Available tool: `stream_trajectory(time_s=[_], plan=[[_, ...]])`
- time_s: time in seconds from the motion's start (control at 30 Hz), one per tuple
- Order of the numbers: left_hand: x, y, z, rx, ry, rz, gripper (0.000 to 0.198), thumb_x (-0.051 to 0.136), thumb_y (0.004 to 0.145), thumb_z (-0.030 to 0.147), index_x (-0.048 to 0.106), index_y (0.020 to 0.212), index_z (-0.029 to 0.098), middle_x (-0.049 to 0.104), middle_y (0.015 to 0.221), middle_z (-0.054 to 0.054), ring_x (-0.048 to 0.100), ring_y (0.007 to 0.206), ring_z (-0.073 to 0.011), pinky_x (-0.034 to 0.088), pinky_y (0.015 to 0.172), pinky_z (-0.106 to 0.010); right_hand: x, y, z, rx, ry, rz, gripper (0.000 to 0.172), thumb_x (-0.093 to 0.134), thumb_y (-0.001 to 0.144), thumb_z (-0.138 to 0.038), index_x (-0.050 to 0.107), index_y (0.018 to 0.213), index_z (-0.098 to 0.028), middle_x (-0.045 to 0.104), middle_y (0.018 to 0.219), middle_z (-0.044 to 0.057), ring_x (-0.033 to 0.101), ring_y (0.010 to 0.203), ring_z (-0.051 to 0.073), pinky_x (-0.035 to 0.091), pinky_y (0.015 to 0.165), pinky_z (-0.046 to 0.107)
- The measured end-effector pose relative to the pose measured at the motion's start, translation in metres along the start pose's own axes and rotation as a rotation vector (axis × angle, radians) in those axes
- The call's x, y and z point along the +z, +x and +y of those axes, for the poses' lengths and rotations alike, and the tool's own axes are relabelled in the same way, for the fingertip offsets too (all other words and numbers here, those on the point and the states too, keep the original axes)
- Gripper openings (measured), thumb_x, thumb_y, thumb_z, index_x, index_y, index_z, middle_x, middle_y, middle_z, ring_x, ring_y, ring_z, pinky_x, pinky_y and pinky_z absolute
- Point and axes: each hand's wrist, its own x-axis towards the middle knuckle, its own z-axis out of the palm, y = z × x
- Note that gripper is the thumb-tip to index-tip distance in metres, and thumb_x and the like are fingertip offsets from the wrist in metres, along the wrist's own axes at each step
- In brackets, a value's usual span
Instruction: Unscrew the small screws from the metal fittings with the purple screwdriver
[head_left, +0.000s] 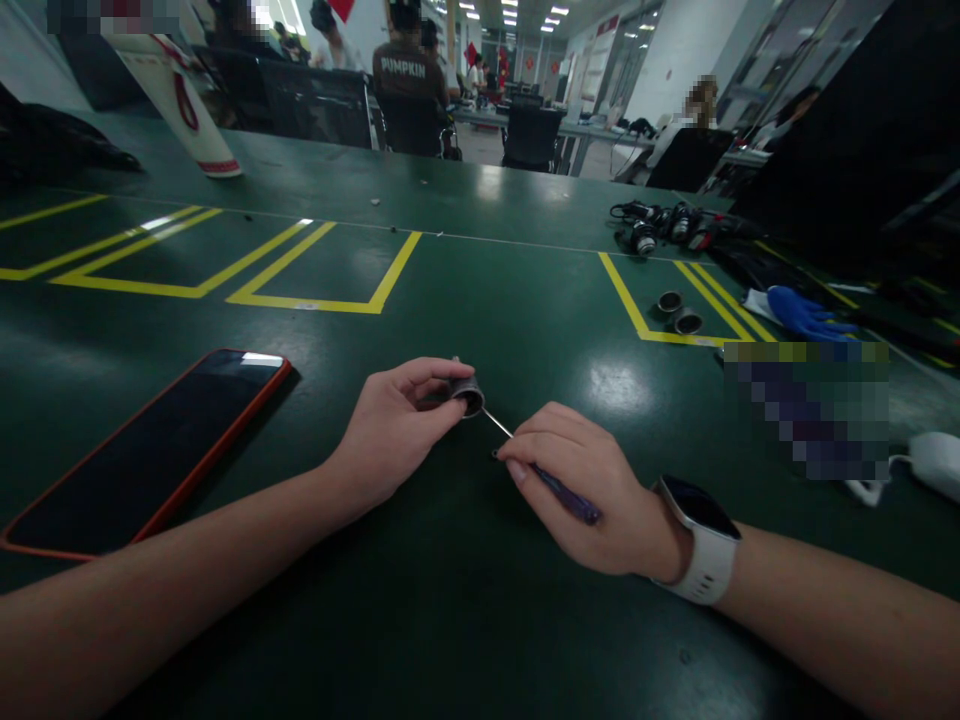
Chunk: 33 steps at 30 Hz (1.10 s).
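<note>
Between the thumb and fingers of my left hand (397, 425) is a small dark grey metal ring-shaped fitting (470, 397), its round opening turned toward the right. My right hand (577, 480) grips a screwdriver (566, 495) with a dark purple handle, its thin shaft slanting up and left. The shaft's end reaches the fitting's rim or opening; whether it touches or goes inside I cannot tell. On the table just left of my right fingertips lies a tiny dark part (495, 455), too small to name. A watch with a white strap is on my right wrist.
A phone in an orange case (150, 450) lies at the left. Two metal ring fittings (687, 321) rest within yellow tape lines at the right. Beyond are blue gloves (806, 312), dark cabled gear (667, 225) and a white mouse (937, 462). A white paper cup (180, 105) stands back left; people sit beyond.
</note>
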Motion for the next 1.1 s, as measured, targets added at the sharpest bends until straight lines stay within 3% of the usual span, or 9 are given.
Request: stream_trajectory(time_s=[0.4, 1.1], plan=[[0.0016, 0.0, 0.0003, -0.002, 0.021, 0.027, 0.028, 0.066, 0.069, 0.016, 0.066, 0.097, 0.018, 0.069, 0.109, -0.004, 0.064, 0.099, -0.0186, 0.05, 0.092, -0.033, -0.0001, -0.0004, -0.0001, -0.041, 0.024, 0.027, 0.016, 0.046, 0.083, -0.01, 0.059, 0.091, -0.014, 0.064, 0.081, 0.008, 0.056, 0.073, 0.017, 0.046, 0.064, 0.033], [-0.0003, -0.002, -0.0009, -0.009, -0.014, -0.029, 0.033, 0.065, 0.071, 0.016, 0.063, 0.103, 0.016, 0.068, 0.11, -0.005, 0.062, 0.104, -0.0187, 0.048, 0.095, -0.034, 0.0009, 0.0006, -0.0004, 0.035, 0.051, 0.024, 0.013, 0.048, 0.085, -0.01, 0.06, 0.089, -0.014, 0.063, 0.079, 0.006, 0.056, 0.074, 0.016, 0.046, 0.068, 0.032]])
